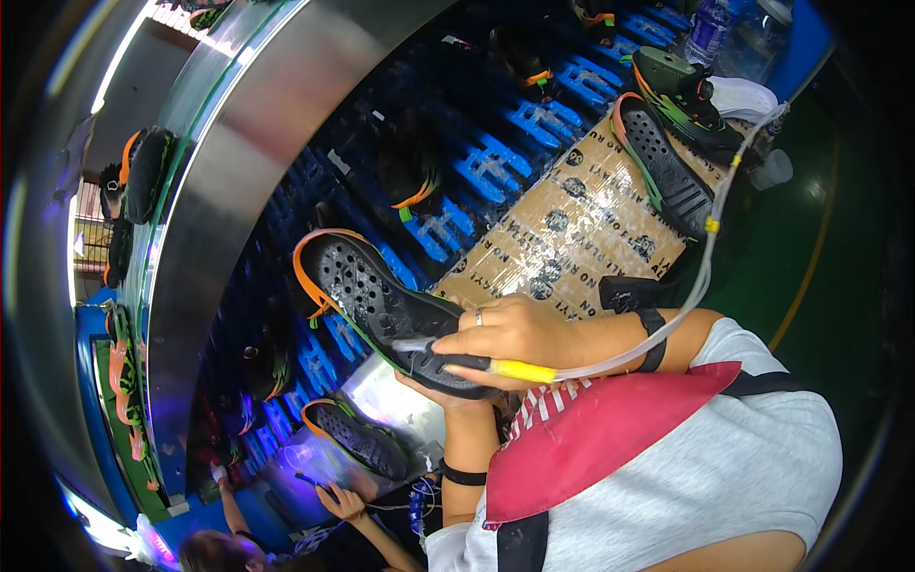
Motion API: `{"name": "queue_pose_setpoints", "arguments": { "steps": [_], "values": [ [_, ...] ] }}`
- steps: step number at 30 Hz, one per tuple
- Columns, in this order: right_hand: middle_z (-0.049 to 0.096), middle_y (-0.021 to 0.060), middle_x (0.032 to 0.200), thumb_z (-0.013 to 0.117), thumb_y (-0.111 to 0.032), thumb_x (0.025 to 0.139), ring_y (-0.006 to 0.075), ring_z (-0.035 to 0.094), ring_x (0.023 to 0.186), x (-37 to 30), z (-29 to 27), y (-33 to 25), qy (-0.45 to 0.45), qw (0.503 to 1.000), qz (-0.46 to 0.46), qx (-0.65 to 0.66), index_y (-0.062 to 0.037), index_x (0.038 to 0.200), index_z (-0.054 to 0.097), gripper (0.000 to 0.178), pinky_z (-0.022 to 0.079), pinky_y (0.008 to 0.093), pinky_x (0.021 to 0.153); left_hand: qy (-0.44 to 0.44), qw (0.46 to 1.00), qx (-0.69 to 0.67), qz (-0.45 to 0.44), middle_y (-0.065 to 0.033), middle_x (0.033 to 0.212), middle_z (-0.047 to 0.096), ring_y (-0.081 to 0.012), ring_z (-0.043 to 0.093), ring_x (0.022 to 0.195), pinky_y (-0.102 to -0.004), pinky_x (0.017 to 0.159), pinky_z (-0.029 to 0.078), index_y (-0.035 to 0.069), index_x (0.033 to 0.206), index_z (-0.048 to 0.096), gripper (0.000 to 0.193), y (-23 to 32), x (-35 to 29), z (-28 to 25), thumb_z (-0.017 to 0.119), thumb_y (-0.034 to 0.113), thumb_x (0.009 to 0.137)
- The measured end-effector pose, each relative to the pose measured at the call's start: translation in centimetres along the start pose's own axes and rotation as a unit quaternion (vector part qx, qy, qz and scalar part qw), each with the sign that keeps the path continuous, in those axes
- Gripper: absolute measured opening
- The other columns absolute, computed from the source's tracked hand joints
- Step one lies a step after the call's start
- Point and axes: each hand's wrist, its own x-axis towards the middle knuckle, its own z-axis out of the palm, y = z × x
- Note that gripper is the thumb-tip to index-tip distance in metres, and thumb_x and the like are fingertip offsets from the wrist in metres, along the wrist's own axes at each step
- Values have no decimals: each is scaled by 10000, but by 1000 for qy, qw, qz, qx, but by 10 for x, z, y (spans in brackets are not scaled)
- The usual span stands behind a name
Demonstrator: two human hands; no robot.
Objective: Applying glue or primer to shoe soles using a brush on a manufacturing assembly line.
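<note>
Steadying black perforated shoe sole [360,278], left of cardboard [562,238]: left hand [440,393] holds underside, fingers mostly hidden; right hand [515,329], fingers pinching hose-fed brush [469,361], works surface. Probably best: light, even strokes inside orange edge [301,271].

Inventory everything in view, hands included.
Perforated orange-rimmed shoe sole: one, black, centre.
Similar loose soles: at least two, black, upper right, lower centre.
Slim tubed tool: one, black and yellow, centre.
Printed cardboard sheet: one, brown, upper right.
Flat slats: many, blue, upper middle.
Trimmed shoes: several, dark, among slats.
Smooth metal panel: one, silver, upper left.
Plastic vessels: several, mostly clear, upper right.
Co-worker: at least one, dark-clothed, lower left.
Fabric apron: one, red, lower right.
Left hand: one, bare, under centre sole.
Right hand: one, bare, on tool.
</note>
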Motion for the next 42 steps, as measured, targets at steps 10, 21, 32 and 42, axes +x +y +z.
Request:
{"name": "queue_pose_setpoints", "arguments": {
  "steps": [10,21,32,42],
  "values": [
    [594,92,732,655,-198,742,270,585,653,-10,0,-6,-94,983,92,128,-98,951,650,232,462,354,569,-28,988,150,7,-173,1257,423,-321,415,1135,-448,926,402,108,1319,329,804,32,1,-19,564,594,723],
    [600,91,735,688,-220,738,246,585,639,-16,1,-7,-175,962,89,189,-102,985,650,276,454,320,561,-38,993,106,27,-249,1254,413,-426,484,1051,-498,883,438,92,1332,317,884,47,9,4,597,626,685],
    [592,63,679,706,-113,730,186,572,560,-14,4,-4,-175,968,31,178,-78,1020,641,299,430,281,487,-69,973,220,22,-302,1228,395,-449,481,1009,-488,826,473,109,1356,254,931,80,9,5,613,629,672],
    [571,80,675,682,-206,737,247,568,585,-18,2,-4,-234,966,15,109,-126,956,653,235,439,325,495,-41,953,299,-25,-315,1178,442,-439,529,960,-484,779,494,23,1327,274,969,99,11,9,556,674,667]
  ]
}}
